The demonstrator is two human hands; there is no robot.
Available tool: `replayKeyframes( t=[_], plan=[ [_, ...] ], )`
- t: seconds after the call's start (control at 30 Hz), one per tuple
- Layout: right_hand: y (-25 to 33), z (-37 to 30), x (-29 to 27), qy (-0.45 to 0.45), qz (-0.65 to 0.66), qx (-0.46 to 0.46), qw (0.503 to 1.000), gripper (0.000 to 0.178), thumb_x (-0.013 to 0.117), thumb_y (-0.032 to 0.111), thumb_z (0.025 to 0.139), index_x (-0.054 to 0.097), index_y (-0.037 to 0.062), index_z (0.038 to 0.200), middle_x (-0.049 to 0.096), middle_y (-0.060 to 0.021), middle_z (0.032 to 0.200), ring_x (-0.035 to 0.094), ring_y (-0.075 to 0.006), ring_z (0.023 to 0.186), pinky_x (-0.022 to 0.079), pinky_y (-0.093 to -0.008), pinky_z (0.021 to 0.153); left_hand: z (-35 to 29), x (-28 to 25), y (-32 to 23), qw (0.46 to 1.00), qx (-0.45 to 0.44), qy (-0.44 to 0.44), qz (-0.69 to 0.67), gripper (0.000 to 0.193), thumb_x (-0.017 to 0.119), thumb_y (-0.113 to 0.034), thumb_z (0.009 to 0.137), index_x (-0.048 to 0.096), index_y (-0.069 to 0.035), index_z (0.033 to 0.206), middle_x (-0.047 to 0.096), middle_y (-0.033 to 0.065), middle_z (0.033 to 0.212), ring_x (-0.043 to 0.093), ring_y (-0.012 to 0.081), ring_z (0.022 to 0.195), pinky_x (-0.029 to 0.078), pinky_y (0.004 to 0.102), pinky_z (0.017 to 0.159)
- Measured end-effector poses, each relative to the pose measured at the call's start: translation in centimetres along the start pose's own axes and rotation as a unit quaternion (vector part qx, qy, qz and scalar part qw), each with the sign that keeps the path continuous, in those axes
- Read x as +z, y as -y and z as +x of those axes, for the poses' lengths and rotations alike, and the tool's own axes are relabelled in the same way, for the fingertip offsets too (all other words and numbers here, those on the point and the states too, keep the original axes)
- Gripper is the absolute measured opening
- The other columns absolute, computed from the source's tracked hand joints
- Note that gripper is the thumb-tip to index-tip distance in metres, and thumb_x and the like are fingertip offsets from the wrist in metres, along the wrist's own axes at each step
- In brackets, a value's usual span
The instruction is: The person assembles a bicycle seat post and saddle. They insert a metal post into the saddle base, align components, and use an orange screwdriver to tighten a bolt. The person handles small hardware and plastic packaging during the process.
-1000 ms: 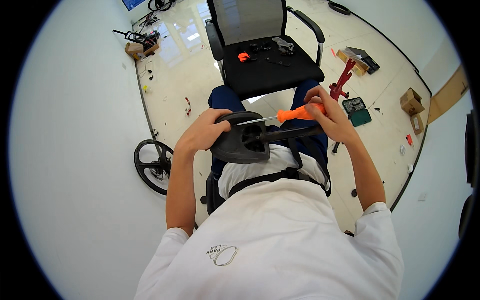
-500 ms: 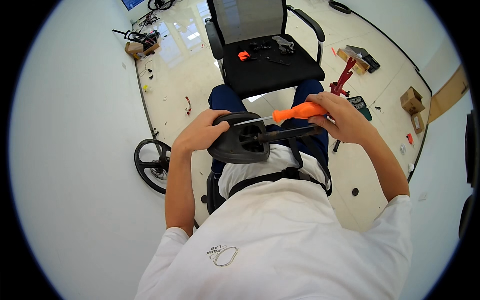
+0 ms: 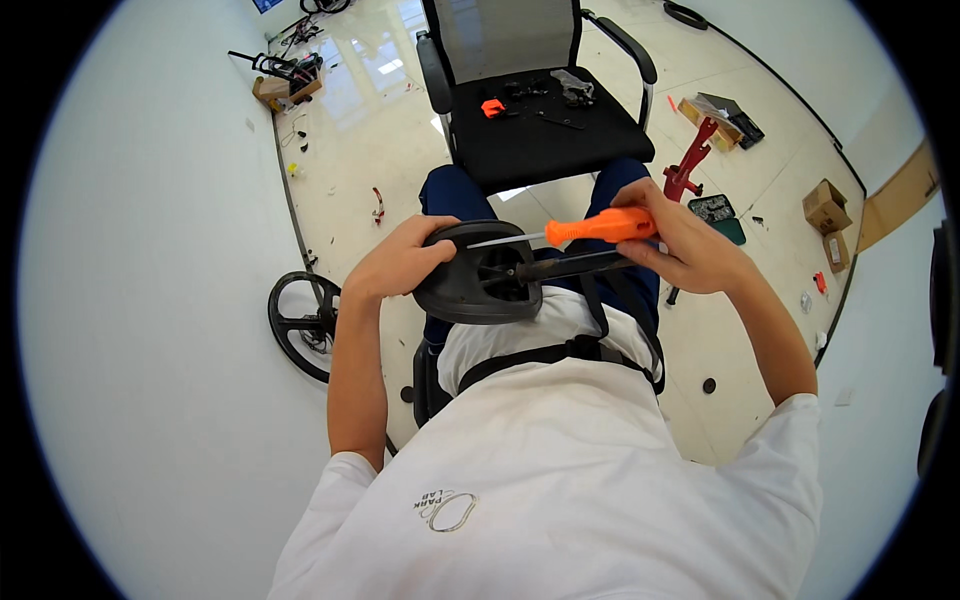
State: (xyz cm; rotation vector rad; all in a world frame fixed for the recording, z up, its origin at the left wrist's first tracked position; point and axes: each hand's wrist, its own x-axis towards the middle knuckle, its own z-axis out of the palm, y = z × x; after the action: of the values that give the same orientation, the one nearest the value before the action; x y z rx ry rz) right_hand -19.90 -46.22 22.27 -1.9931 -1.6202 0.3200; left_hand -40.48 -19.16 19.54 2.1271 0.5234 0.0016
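A black bicycle saddle (image 3: pixel 445 290) lies across my lap with its underside facing up. From it a dark seat post (image 3: pixel 575 265) runs to the right. My left hand (image 3: pixel 405 262) is closed round the saddle's left edge, thumb on the underside. In my right hand (image 3: pixel 685 235) is a screwdriver (image 3: pixel 590 228) with an orange handle, held at the handle's end. Its shaft points left across the saddle, and the tip is near my left thumb; whether it touches the saddle I cannot tell.
Ahead stands a black office chair (image 3: pixel 545 140) with an orange piece and small black parts on its seat. A red stand (image 3: pixel 690 160) and a green tool case (image 3: pixel 722 220) are to the right, cardboard boxes (image 3: pixel 826 207) farther off. A black wheel (image 3: pixel 300 325) leans at the left wall.
Both hands hold nearly the same pose. My right hand and the screwdriver handle have shifted very slightly; the view has tilted a little.
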Motion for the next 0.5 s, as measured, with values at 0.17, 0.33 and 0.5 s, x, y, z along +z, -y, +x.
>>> replayKeyframes(
  t=[0.17, 0.33, 0.5],
  plan=[
    [-0.8, 0.1, -0.1, -0.087, -0.24, -0.167, 0.952, 0.034, 0.069, 0.017, 0.091, 0.055, 0.0016, 0.117, 0.06, -0.0137, 0.101, 0.062, -0.0304, 0.091, 0.052, -0.0388, 0.08, 0.2, 0.3, 0.7, 0.998, 0.056, -0.002, -0.004, 0.041, 0.052, -0.016, 0.076, 0.065, 0.007, 0.107, 0.059, 0.0133, 0.075, 0.054, 0.0186, 0.066, 0.045, 0.0308, 0.064],
    [-0.9, 0.0, -0.2, -0.061, -0.097, -0.099, 0.988, 0.023, 0.063, 0.013, 0.095, 0.057, 0.0037, 0.115, 0.06, -0.0108, 0.093, 0.058, -0.0228, 0.074, 0.044, -0.0318, 0.063, 0.3, 0.3, 0.1, 0.997, 0.072, 0.004, 0.014, 0.042, 0.052, -0.016, 0.074, 0.065, 0.007, 0.106, 0.059, 0.0148, 0.076, 0.054, 0.0212, 0.068, 0.045, 0.0315, 0.065],
    [-2.1, 0.6, -0.3, 0.006, 0.107, 0.052, 0.993, 0.025, 0.048, 0.024, 0.102, 0.06, 0.0022, 0.098, 0.046, -0.0027, 0.065, 0.044, -0.0107, 0.06, 0.034, -0.0259, 0.057, 0.7, 0.5, 0.4, 0.995, 0.092, 0.035, 0.004, 0.042, 0.052, -0.016, 0.073, 0.065, 0.007, 0.106, 0.059, 0.0145, 0.077, 0.053, 0.0209, 0.07, 0.045, 0.0306, 0.067]
  ],
)
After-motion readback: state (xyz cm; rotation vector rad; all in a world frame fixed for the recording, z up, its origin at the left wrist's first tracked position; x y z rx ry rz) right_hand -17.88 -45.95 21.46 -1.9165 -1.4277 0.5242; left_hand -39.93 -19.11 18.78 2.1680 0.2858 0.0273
